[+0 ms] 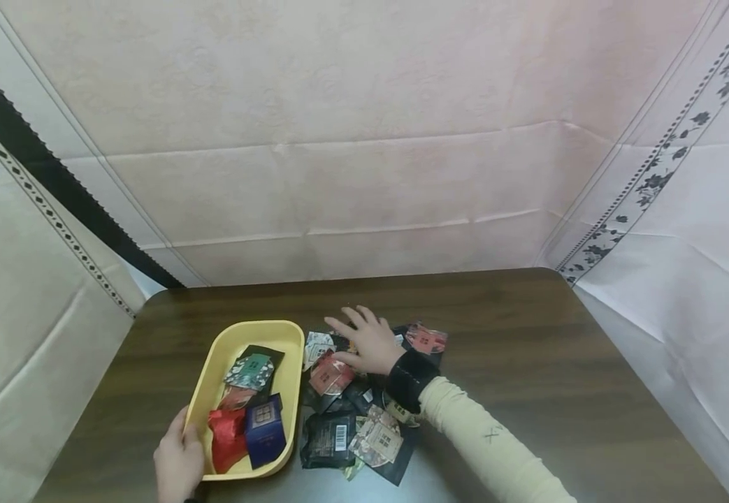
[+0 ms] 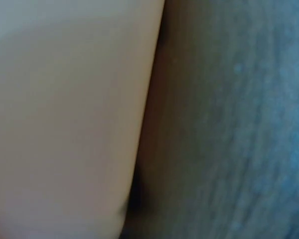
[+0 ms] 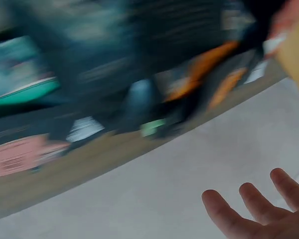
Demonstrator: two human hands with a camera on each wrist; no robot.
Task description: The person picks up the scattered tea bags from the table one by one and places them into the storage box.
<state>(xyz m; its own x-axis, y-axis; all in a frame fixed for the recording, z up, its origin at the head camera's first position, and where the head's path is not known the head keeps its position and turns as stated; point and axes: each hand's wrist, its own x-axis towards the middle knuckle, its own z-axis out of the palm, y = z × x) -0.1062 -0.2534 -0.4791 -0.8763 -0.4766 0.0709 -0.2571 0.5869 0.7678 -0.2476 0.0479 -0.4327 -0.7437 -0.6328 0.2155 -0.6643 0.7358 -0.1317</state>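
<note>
Here, the head view shows the left hand gripping the yellow tray by its left edge; right of the tray, the right hand spreads empty over packets, probably light, slippery, best edge-pinched. Left wrist: apparently tray wall, blurred. Right wrist: splayed fingers.

A black wristband meets a cream sleeve marked X.

Smooth plastic tray, wood-grained table
</note>
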